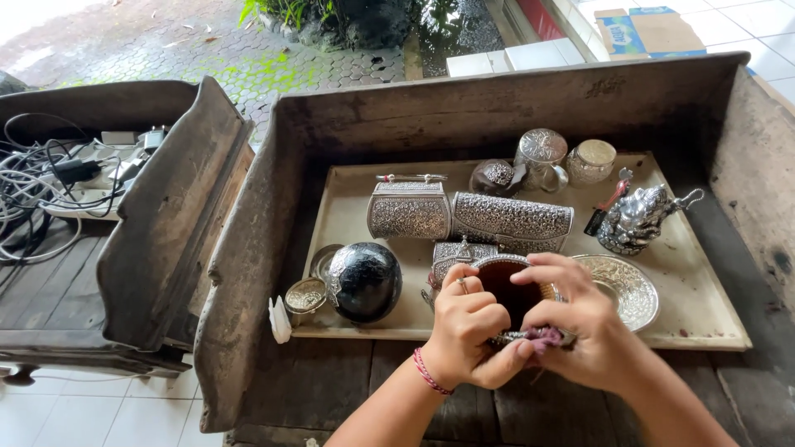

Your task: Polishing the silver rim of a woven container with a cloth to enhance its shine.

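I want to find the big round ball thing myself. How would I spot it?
Look at the flat beige metal tray inside the dark wooden trough. Near its front left corner sits the glossy black round ball with silver trim. Everything else nearby is patterned silver; only this is smooth and black.

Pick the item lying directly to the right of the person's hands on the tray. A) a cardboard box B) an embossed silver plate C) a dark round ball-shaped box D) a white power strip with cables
B: the embossed silver plate lies on the tray just beside the right hand.
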